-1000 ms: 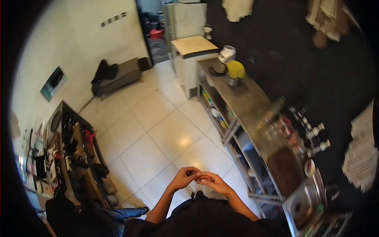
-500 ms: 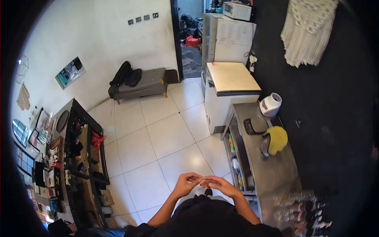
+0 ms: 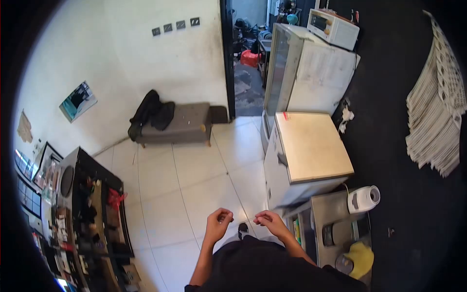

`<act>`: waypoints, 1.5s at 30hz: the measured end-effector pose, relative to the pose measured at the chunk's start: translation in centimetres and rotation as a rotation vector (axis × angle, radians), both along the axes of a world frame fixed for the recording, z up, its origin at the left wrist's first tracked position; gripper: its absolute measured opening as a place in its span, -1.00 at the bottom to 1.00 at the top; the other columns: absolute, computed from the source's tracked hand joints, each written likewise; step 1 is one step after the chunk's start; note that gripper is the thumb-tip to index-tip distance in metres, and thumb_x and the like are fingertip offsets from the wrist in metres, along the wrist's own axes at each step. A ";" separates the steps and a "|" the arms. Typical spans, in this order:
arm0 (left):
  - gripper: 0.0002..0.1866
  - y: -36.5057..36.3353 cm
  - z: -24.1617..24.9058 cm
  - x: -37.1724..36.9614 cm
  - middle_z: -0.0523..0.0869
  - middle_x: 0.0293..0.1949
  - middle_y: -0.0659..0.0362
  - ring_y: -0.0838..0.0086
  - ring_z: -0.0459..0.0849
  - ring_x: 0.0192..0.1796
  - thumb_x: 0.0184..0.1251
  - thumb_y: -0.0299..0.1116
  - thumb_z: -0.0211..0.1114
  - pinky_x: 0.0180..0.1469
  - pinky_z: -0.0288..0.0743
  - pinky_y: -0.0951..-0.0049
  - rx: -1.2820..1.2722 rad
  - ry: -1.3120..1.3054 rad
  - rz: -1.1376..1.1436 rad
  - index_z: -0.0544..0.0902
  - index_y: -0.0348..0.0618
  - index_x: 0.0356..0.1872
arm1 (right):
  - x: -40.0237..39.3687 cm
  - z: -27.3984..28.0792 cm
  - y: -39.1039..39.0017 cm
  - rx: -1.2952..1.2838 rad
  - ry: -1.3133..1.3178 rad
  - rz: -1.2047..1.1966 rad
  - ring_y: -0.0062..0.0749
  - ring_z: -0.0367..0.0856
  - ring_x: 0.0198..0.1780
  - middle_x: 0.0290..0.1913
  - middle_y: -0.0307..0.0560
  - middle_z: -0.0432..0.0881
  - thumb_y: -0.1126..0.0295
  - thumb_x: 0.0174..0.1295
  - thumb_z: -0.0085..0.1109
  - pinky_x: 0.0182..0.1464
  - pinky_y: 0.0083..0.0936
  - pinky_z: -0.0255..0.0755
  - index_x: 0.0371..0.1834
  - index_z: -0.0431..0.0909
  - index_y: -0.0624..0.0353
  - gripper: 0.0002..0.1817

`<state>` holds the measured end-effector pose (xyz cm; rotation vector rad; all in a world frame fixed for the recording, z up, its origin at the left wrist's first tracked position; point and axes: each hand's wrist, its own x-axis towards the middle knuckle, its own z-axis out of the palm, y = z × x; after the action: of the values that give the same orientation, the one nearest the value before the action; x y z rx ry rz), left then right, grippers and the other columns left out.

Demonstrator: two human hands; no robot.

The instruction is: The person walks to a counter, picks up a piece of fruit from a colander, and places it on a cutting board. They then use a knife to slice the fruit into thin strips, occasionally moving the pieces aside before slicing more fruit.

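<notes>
My left hand (image 3: 219, 225) is raised over the tiled floor in front of my body, its fingers curled in toward the thumb. A tiny pale spot shows at those fingers, too small to name. My right hand (image 3: 270, 223) faces it across a small gap, thumb and fingertips pinched together. Whatever the pinch holds, if anything, cannot be made out. Neither hand touches the other. Below and between them one dark shoe (image 3: 243, 229) shows on the floor.
On the right stand a chest freezer (image 3: 316, 146), a fridge (image 3: 318, 73) with a toaster oven (image 3: 333, 29), and a metal counter (image 3: 318, 207) bearing a white appliance (image 3: 363, 199) and yellow cloth (image 3: 361, 259). Ahead are a grey bench (image 3: 187, 119) and doorway; left, a shelf unit (image 3: 97, 165).
My hands have parted; before, their fingertips met in front of me. The view has shifted, so the freezer and counter now appear lower and farther right.
</notes>
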<state>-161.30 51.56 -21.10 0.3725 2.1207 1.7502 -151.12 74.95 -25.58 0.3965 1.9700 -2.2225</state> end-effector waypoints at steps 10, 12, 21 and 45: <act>-0.85 17.8 9.1 -30.3 0.78 -0.29 0.18 0.52 0.78 -0.18 0.50 -0.39 0.34 -0.08 0.58 0.48 0.109 0.178 -0.343 0.70 -0.29 -0.15 | -22.5 7.3 16.1 -0.139 0.290 -0.426 -0.44 0.73 -0.03 -0.16 -0.08 0.74 0.54 0.45 0.22 0.12 -0.46 0.59 -0.10 0.59 0.27 -0.94; -0.85 22.1 7.9 -35.2 0.78 -0.29 0.19 0.52 0.78 -0.17 0.51 -0.39 0.34 -0.08 0.57 0.49 0.141 0.157 -0.384 0.70 -0.30 -0.14 | -27.5 6.5 19.2 -0.089 0.371 -0.419 -0.45 0.72 -0.04 -0.14 -0.08 0.74 0.57 0.42 0.25 0.14 -0.48 0.57 -0.08 0.58 0.27 -0.91; -0.79 32.8 7.6 -55.7 0.81 -0.16 0.13 0.51 0.77 -0.08 0.52 -0.40 0.33 0.04 0.59 0.47 0.134 -0.029 -0.395 0.67 -0.32 0.01 | -54.9 9.4 31.2 -0.036 0.362 -0.199 -0.50 0.70 0.00 -0.17 -0.18 0.69 0.54 0.42 0.26 0.16 -0.50 0.54 -0.13 0.49 0.23 -0.88; -0.81 67.2 4.2 -118.7 0.80 -0.18 0.16 0.54 0.75 -0.07 0.56 -0.36 0.30 -0.04 0.55 0.51 0.236 -0.068 -0.328 0.67 -0.27 0.00 | -116.1 9.4 62.9 -0.078 0.326 -0.502 -0.44 0.73 -0.02 -0.13 -0.08 0.75 0.49 0.50 0.16 0.14 -0.46 0.58 -0.02 0.59 0.29 -0.88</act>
<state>-280.03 118.72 -16.91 0.6723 1.6955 1.7880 -267.22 137.82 -16.17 0.6087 2.1089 -2.8189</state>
